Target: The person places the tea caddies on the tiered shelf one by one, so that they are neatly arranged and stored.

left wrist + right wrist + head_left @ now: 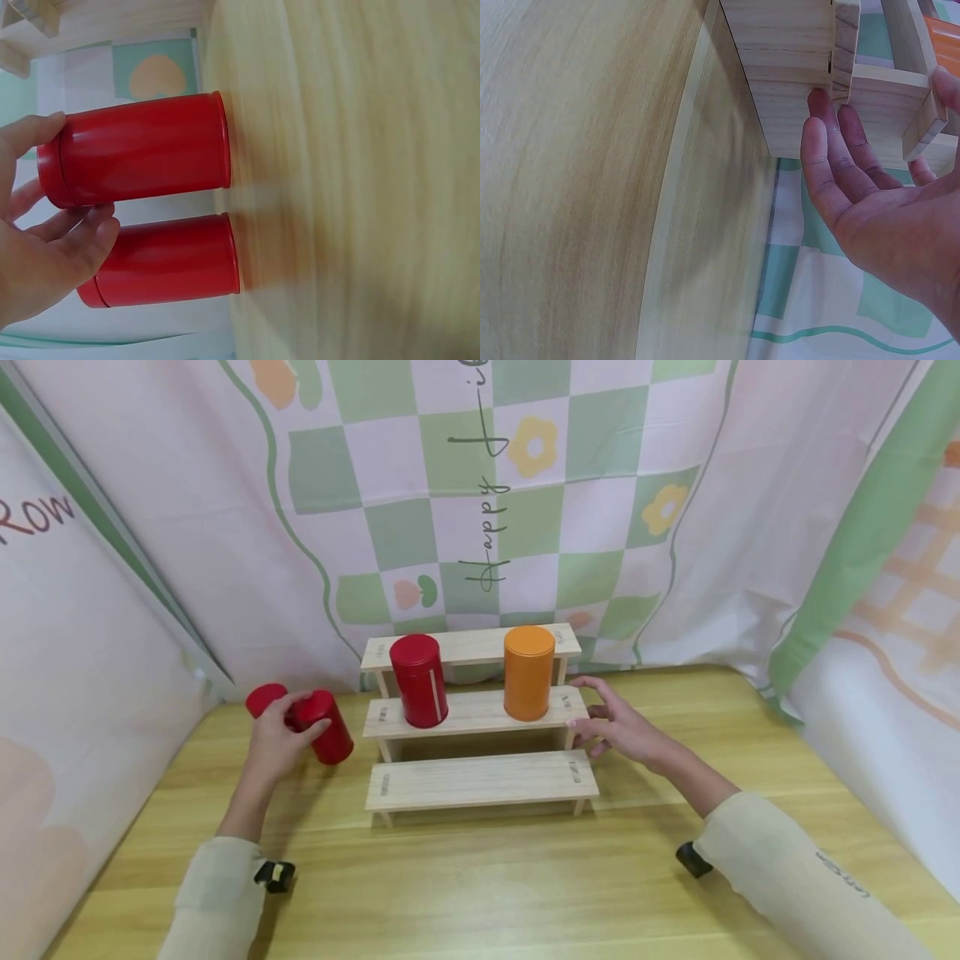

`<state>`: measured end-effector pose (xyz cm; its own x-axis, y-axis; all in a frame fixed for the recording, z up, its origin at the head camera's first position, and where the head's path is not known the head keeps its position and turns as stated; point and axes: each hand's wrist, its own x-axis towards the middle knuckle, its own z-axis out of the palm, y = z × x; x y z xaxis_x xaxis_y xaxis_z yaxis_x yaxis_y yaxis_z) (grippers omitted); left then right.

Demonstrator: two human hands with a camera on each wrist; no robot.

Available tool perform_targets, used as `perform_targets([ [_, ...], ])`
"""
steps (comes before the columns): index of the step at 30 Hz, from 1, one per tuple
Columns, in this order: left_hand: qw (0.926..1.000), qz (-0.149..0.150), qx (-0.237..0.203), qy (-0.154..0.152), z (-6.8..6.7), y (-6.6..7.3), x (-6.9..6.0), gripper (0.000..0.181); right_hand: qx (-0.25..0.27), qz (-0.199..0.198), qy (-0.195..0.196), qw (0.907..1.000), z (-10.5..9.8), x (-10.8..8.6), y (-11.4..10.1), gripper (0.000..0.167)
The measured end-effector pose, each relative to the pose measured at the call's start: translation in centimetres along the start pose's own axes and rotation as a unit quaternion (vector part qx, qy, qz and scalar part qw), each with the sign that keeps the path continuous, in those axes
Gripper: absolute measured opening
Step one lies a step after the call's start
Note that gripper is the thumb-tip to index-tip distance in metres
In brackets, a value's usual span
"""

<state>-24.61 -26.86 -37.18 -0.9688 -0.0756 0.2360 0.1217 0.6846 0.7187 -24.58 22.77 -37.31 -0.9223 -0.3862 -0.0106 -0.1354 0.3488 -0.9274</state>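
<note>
My left hand [276, 742] grips a red cylindrical tin [331, 735] round its lid, thumb on one side and fingers on the other. In the left wrist view this tin [142, 150] is close to the tabletop; whether its base touches, I cannot tell. Just beside it is a second red tin [172, 261], partly behind my fingers. My right hand [618, 725] holds the right end of the middle plank of a three-step wooden shelf [476, 714] between thumb and index finger. Its other fingers reach below the plank in the right wrist view.
On the middle step stand a red tin [418, 681] at the left and an orange tin [528, 674] at the right. The shelf rests on a wood-grain table [480, 885]. A patterned curtain [457, 527] hangs close behind, with further fabric at both sides.
</note>
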Motion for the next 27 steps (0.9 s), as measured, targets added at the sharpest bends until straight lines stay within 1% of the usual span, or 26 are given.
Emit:
perform_targets([
  [6, 0.9999, 0.000, -0.013, 0.002, 0.32, -0.37, -0.01, 0.058, -0.001, -0.003, 0.000, 1.0000, -0.01, -0.08, 0.05, 0.072],
  [15, 0.9998, 0.000, -0.020, 0.005, 0.33, -0.36, 0.05, 0.058, 0.000, -0.003, 0.002, 1.0000, -0.04, -0.02, 0.12, 0.071],
  [27, 0.9999, 0.008, -0.005, 0.012, 0.34, -0.32, -0.07, 0.058, 0.001, 0.001, 0.003, 1.0000, 0.06, -0.07, 0.13, 0.071],
])
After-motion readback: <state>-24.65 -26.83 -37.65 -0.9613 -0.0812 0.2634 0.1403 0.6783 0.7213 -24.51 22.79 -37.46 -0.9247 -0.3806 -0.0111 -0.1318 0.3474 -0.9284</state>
